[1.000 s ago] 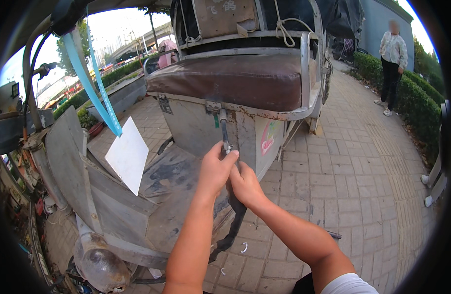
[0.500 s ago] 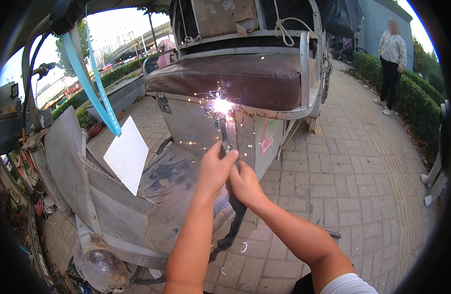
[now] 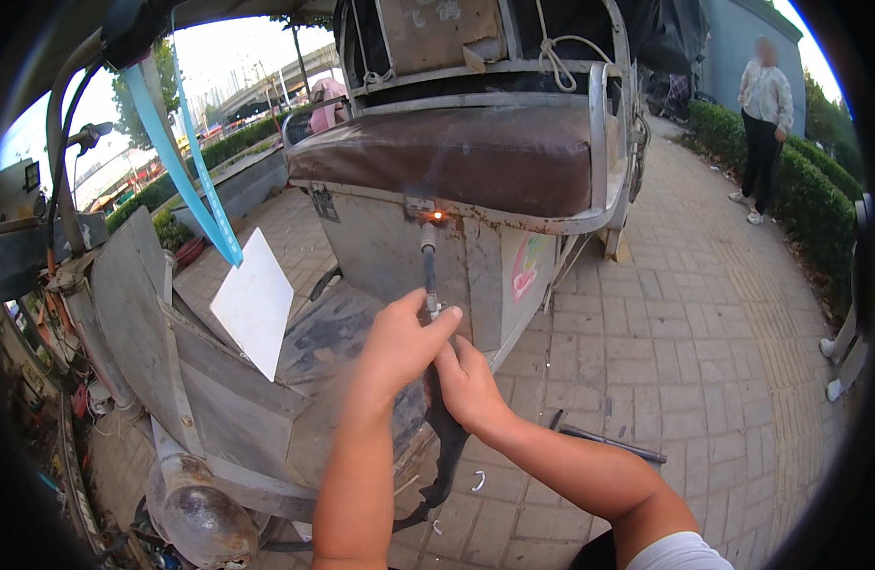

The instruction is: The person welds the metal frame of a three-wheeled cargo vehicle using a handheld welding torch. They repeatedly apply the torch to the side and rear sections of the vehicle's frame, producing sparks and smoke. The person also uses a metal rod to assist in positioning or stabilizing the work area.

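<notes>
Both my hands are closed around a welding torch (image 3: 431, 275), one above the other. My left hand (image 3: 399, 344) grips it near the neck, with the thumb over the top. Just below and to the right, my right hand (image 3: 471, 388) wraps the handle, which the fingers mostly hide. A black cable (image 3: 444, 461) trails down from it. The nozzle points up, slightly below a small glowing orange spot (image 3: 437, 216) on the rusty metal edge under a brown padded seat (image 3: 447, 157). A grey metal panel (image 3: 380, 242) forms the front of the seat base.
A white card (image 3: 255, 304) hangs from a blue strap (image 3: 195, 204) at left. A dark rod (image 3: 613, 443) lies on the paving (image 3: 637, 332). One person (image 3: 764, 114) stands by the hedge at right; another person's leg (image 3: 841, 347) shows at the far right edge.
The bright arc and flying sparks are gone, leaving a small orange glow. The torch and both hands have moved slightly down, away from the seam.
</notes>
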Demonstrator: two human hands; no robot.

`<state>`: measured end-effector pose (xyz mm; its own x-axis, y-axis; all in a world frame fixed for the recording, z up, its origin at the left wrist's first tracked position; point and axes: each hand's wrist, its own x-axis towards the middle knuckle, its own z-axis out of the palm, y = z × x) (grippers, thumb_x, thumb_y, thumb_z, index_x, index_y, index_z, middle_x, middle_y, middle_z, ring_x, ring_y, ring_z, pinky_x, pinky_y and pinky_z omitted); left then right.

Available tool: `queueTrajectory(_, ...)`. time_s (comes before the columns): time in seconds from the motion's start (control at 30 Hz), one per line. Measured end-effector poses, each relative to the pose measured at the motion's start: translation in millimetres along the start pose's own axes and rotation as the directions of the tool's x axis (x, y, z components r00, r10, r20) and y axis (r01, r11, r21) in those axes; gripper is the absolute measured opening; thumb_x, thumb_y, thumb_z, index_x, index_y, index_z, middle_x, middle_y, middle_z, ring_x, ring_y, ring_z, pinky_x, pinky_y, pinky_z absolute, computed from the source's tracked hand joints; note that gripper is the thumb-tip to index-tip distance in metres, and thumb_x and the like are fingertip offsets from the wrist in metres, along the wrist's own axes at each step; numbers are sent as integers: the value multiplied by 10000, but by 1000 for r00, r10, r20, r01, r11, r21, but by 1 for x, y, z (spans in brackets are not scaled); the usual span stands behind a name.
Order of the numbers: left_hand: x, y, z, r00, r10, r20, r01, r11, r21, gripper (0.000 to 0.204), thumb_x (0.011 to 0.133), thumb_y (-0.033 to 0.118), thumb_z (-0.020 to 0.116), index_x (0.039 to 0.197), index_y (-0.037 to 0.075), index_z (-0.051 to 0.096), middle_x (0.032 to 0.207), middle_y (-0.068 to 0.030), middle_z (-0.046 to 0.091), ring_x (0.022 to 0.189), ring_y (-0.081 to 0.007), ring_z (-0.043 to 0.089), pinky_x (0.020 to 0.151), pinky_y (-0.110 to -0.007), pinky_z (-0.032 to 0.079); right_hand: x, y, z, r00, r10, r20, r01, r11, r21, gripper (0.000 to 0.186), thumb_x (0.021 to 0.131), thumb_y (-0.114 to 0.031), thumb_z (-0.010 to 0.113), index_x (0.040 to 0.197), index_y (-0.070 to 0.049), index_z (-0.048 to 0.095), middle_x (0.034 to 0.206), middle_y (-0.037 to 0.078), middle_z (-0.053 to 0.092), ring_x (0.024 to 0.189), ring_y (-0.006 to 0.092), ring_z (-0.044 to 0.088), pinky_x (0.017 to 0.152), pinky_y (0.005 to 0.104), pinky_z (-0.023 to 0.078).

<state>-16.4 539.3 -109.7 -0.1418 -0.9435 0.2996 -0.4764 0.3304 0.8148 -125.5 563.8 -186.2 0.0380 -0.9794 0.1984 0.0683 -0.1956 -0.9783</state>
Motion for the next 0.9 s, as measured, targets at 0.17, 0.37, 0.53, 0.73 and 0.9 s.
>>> queueTrajectory(0.17, 11, -13, 25, 994, 74, -75, -85, 983, -162, 262, 887, 165, 664, 1054, -29, 611, 847, -22, 617, 761, -93, 525, 681, -272, 440, 17, -3, -14, 998, -39, -48, 36, 998, -59, 520, 991, -437, 491, 905, 75, 523, 661, 160, 624, 620, 230, 630, 581, 385, 487)
queueTrajectory(0.37, 19, -24, 36, 997, 11, -72, -25, 980, -196, 558, 872, 278, 670, 1273, -88, 542, 1041, -217, 693, 972, -273, 681, 855, -357, 504, 26, 5, -22, 996, -56, -72, 47, 991, -124, 531, 979, -439, 492, 888, 82, 538, 653, 171, 625, 618, 252, 639, 587, 395, 493)
queueTrajectory(0.53, 21, -23, 38, 996, 36, -86, -57, 966, -251, 449, 890, 215, 656, 1226, -69, 565, 975, -139, 670, 893, -202, 628, 798, -320, 484, 32, 12, -23, 992, -93, -86, 78, 983, -164, 553, 971, -448, 495, 901, 98, 548, 678, 201, 635, 655, 289, 654, 621, 418, 496)
queueTrajectory(0.73, 21, -21, 39, 998, 20, -63, -39, 946, -323, 349, 906, 125, 645, 1204, -47, 581, 927, -28, 625, 828, -99, 547, 734, -262, 454, 28, 0, -23, 992, -77, -95, 60, 984, -169, 552, 970, -445, 507, 908, 101, 553, 683, 206, 637, 669, 295, 661, 630, 418, 498)
queueTrajectory(0.9, 22, -24, 41, 996, 20, -87, -46, 952, -304, 361, 901, 101, 645, 1226, -40, 577, 949, -18, 624, 840, -90, 543, 745, -252, 457, 32, 11, -24, 992, -85, -90, 69, 984, -164, 551, 974, -451, 501, 891, 92, 545, 675, 202, 629, 657, 271, 651, 621, 407, 498)
